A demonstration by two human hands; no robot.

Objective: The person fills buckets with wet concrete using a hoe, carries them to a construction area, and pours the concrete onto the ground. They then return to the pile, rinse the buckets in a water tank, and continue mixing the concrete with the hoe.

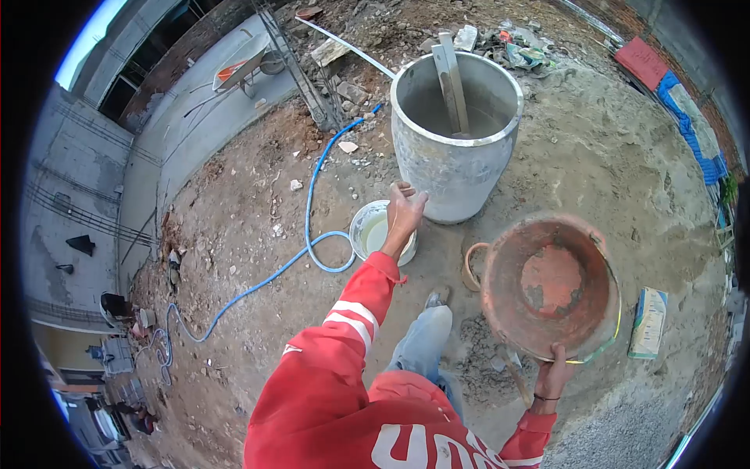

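Observation:
My right hand (pixel 553 374) grips the near rim of a round reddish-orange tub (pixel 512 273), which is tilted so its mortar-smeared inside shows. A ring-shaped handle (pixel 472 266) stands out at the tub's left side. My left hand (pixel 408 209) is in the air with its fingers curled in, and nothing shows in them. Below its wrist stands a white bucket (pixel 357 227) of pale, cloudy liquid. Just beyond that hand is a tall grey drum (pixel 445 176), partly full of greyish liquid, with wooden boards (pixel 451 86) leaning inside.
A blue hose (pixel 311 187) loops over the dirt left of the bucket. Wet mortar (pixel 488 352) lies by my foot, with a wooden-handled tool (pixel 518 379) on it. A paper sack (pixel 648 322) lies at right. A wheelbarrow (pixel 241 66) stands on the far slab.

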